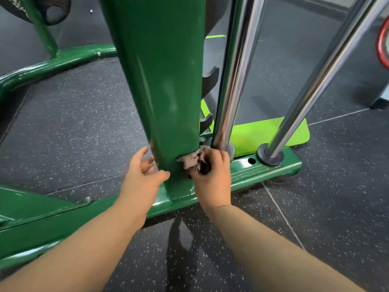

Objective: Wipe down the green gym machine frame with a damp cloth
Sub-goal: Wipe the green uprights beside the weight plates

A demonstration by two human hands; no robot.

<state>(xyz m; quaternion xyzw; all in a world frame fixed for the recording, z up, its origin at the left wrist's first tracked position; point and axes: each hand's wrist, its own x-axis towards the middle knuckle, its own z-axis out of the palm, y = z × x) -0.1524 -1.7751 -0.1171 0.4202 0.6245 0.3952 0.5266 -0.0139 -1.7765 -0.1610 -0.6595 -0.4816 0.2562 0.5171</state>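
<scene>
A thick green upright post (162, 81) of the gym machine frame rises from a green base bar (263, 171) on the floor. My right hand (212, 175) grips a crumpled grey-brown cloth (190, 160) and presses it against the post's lower right side, just above the base. My left hand (143, 175) rests on the post's left side, thumb across the front and fingers spread around the back.
Two chrome guide rods (229, 85) (320, 81) stand in the base bar to the right of the post. A lime-green plate (259, 131) lies behind them. A curved green frame tube (52, 64) runs at the left. The floor is dark speckled rubber (84, 123).
</scene>
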